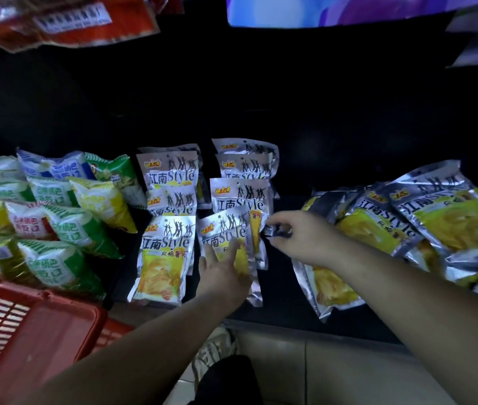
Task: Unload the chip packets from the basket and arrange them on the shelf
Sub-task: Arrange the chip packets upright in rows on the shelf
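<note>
Where the left hand rests, the packet is half hidden

Read "江南Style" in dark print across the silver chip packets; made out "风格薯片" beneath it on the front-left packet. Could not decipher the blurred lettering on the green-and-white packets.

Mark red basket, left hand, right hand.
red basket [56, 331], head view, solid side panel.
left hand [220, 267], head view, back of hand.
right hand [299, 238], head view, back of hand.
</note>
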A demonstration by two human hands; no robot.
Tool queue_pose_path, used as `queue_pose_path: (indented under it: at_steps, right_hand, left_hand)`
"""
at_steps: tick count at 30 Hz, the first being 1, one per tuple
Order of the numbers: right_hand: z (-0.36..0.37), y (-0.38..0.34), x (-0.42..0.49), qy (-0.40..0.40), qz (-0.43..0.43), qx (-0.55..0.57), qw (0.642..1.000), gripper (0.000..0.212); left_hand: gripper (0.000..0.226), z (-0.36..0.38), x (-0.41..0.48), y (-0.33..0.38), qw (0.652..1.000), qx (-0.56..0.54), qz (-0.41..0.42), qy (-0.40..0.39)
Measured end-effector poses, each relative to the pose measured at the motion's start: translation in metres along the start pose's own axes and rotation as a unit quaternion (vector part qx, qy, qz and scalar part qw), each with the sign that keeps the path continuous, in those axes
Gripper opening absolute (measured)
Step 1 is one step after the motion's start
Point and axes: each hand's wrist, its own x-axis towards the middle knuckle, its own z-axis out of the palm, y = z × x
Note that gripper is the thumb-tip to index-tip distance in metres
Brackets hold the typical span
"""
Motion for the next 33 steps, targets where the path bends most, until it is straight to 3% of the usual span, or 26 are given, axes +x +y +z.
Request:
queue_pose_path:
  at_steps: [9,13,16,20,33]
  right_hand:
    - [0.064,0.0,0.044,-0.081,0.029,0.059,0.995,0.057]
    - [0.076,0.003,0.046,-0.014,0.033,0.027,0.999,0.057]
    - [0.078,0.007,0.042,0.019,0.031,-0.023,0.999,0.058]
    - [0.075,0.012,0.039,0.007,0.037,-0.081,0.996,0.062]
    - [0.062,0.008,0.037,0.014,0.047,-0.093,0.994,0.049]
  left_hand:
    - [0.083,0.03,0.014,-0.043,0.992,-0.03,0.086,0.087]
    - [0.078,0.046,0.014,-0.057,0.975,0.043,0.166,0.142]
    - [0.078,0.056,0.015,-0.06,0.97,0.059,0.184,0.144]
    - [0.075,0.058,0.018,-0.06,0.969,0.047,0.198,0.139]
    - [0.073,0.048,0.027,-0.067,0.96,0.047,0.238,0.137]
